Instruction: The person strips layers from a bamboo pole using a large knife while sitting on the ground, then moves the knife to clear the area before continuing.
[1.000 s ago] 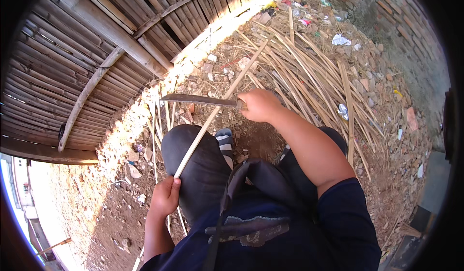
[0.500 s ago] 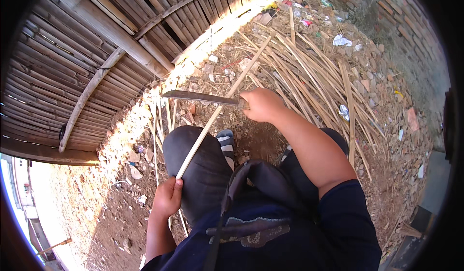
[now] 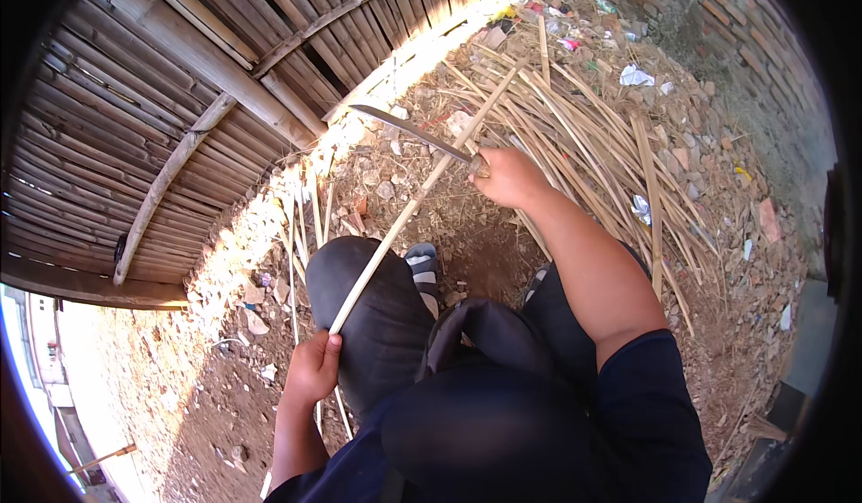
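A long pale bamboo strip [image 3: 395, 227] slants up and away to the right across my left knee. My left hand [image 3: 314, 367] is closed around its near end, thumb lying along it. In my right hand [image 3: 508, 178] is the handle of a machete [image 3: 409, 127]; the fingers are wrapped round it. The dark blade points to the far left and crosses the strip near the handle, against or just over it; which of the two I cannot tell. Part of the handle is hidden by my fingers.
Beyond my right hand lies a heap of bamboo strips [image 3: 584, 144] on rubble-strewn ground. A few more strips [image 3: 316, 207] lie left of my left knee. A slatted bamboo wall [image 3: 171, 81] rises at the far left, a brick wall [image 3: 763, 63] at the right. Paper scraps [image 3: 636, 76] lie about.
My right hand has moved farther up the strip, away from me and slightly right. The machete's tip has swung farther away. My left hand has barely moved and keeps its hold.
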The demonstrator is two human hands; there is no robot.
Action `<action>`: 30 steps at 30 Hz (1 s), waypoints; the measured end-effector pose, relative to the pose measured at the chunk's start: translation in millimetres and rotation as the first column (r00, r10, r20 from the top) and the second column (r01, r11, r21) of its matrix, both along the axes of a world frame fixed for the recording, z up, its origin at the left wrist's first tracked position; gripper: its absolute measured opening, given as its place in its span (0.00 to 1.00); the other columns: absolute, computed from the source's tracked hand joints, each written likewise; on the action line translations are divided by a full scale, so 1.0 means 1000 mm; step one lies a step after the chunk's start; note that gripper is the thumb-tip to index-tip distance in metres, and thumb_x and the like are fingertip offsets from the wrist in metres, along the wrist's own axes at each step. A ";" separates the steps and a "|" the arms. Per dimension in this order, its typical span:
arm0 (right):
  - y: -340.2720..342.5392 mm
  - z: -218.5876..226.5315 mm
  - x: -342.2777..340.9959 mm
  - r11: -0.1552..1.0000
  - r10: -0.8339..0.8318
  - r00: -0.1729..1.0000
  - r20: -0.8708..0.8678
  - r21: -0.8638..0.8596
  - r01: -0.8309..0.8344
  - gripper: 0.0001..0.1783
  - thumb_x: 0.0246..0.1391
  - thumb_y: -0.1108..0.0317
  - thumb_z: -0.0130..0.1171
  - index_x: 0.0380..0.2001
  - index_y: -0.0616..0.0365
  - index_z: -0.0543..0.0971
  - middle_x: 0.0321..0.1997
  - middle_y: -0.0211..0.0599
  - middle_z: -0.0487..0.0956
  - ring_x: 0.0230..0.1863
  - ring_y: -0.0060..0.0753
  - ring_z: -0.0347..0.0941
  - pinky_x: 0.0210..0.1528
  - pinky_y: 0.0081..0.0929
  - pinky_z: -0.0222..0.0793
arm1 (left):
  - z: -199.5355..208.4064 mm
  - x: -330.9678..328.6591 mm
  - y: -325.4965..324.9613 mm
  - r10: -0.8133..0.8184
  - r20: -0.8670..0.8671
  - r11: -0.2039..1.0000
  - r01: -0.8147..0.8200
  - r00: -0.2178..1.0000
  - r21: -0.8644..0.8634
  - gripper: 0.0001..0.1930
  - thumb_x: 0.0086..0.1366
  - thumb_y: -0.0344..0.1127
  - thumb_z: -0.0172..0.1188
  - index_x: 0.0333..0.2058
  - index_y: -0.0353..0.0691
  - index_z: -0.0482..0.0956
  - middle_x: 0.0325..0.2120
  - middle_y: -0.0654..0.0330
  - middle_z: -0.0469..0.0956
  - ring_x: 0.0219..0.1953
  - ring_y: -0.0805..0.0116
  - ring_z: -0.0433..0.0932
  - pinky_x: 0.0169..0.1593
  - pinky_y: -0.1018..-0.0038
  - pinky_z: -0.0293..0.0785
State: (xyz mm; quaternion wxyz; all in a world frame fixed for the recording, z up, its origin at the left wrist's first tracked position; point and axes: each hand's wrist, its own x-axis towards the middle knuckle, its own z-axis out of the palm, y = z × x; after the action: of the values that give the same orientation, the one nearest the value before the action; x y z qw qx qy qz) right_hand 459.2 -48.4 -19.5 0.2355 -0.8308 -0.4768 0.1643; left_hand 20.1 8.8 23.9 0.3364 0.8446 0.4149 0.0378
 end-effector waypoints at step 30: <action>-0.001 -0.004 -0.001 0.997 0.076 0.996 -0.055 0.026 -0.075 0.26 0.54 0.54 0.70 0.51 0.60 0.82 0.37 0.56 0.83 0.41 0.57 0.82 0.47 0.46 0.76 | -0.006 0.002 -0.011 0.032 -0.038 0.988 -0.026 0.999 0.151 0.21 0.76 0.45 0.53 0.27 0.36 0.70 0.18 0.42 0.74 0.23 0.37 0.76 0.28 0.52 0.69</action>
State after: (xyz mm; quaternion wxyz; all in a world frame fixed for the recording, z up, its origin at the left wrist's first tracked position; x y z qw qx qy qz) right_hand 458.5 -49.6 -23.8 0.2526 -0.8043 -0.5030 0.1906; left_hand 22.4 -1.8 17.9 0.2628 0.8619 0.4300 0.0568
